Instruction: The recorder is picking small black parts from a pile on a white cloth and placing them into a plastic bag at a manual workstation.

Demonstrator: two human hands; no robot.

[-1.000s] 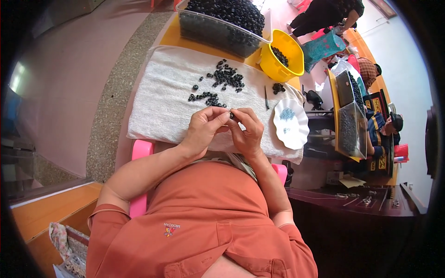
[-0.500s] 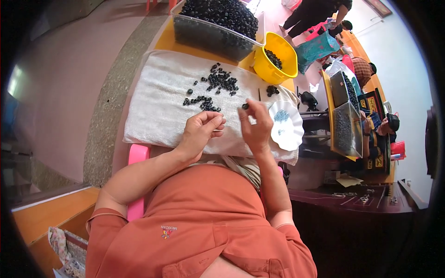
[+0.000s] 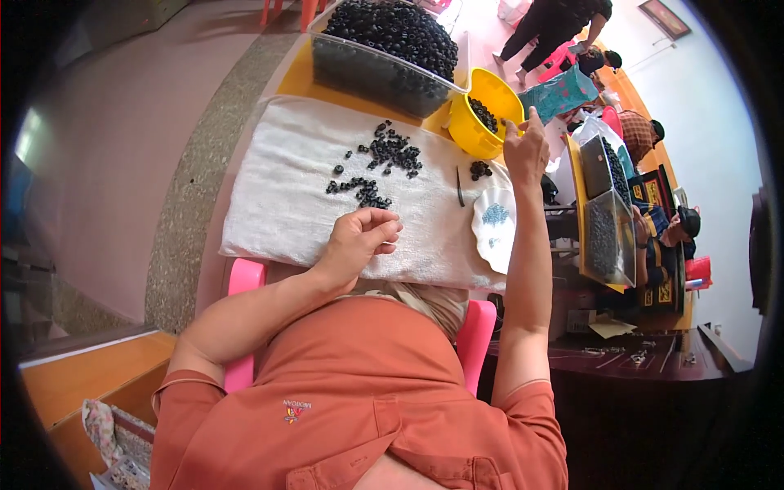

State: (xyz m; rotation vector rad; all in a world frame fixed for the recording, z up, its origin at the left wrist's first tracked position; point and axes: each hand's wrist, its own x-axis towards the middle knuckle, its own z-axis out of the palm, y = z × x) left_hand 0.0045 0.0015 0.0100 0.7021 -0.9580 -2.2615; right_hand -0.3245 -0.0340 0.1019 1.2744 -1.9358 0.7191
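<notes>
My right hand (image 3: 525,149) is stretched out to the near rim of a yellow bowl (image 3: 467,129) that holds small black rings. Its fingertips are pinched on what looks like one small black ring. My left hand (image 3: 362,238) rests on a white towel (image 3: 278,188) with its fingers loosely curled; what it holds is hidden. Just beyond it lie two loose heaps of black rings (image 3: 390,151), the nearer heap of black rings (image 3: 361,192) a finger's length away. Right of the left hand sits a white scalloped plate (image 3: 496,237) with tiny bluish pieces.
A large clear bin (image 3: 384,51) full of black rings stands behind the towel. A thin dark tool (image 3: 460,186) and a few rings lie near the plate. Pink chair parts (image 3: 243,282) flank my body. Clear boxes (image 3: 608,220) and seated people fill the right side.
My right hand has left my left hand and swung forward and right, up to the yellow bowl. My left hand stayed on the towel and curled a little.
</notes>
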